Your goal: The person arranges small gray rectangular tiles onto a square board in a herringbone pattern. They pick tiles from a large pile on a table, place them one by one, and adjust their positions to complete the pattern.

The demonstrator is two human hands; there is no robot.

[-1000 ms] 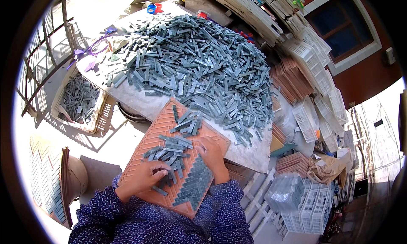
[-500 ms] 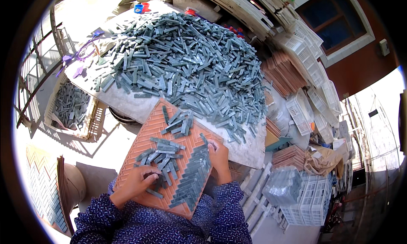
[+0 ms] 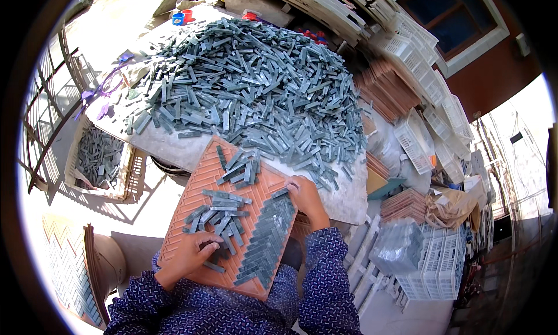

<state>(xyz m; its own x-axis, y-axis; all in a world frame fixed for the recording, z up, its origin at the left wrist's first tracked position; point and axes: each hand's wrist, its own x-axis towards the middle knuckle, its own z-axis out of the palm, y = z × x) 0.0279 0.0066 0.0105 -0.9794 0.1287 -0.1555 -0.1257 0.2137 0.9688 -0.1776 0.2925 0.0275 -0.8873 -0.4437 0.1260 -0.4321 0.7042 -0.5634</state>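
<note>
A terracotta-coloured grooved board (image 3: 187,214) lies tilted across my lap and against the table edge. Along its right side, grey-green stone strips (image 3: 264,236) sit in a herringbone pattern. My right hand (image 3: 308,200) pinches a single stone strip (image 3: 279,193) by its right end, at the top of that pattern. My left hand (image 3: 193,253) rests on the board's lower left, thumb and fingers pressed together; whatever is between them is hidden. Loose strips (image 3: 224,202) lie in small heaps on the board, right beside the left fingers.
A big heap of stone strips (image 3: 250,85) covers the table (image 3: 203,152). To the left, a crate (image 3: 125,178) holds more strips, near another patterned board (image 3: 64,248). Stacked boards (image 3: 386,85) and white plastic crates (image 3: 436,259) crowd the right side.
The strip in my right hand has turned from steep to flatter and lies closer against the top of the herringbone rows. My left hand stays nearly in place. The whole view has shifted slightly.
</note>
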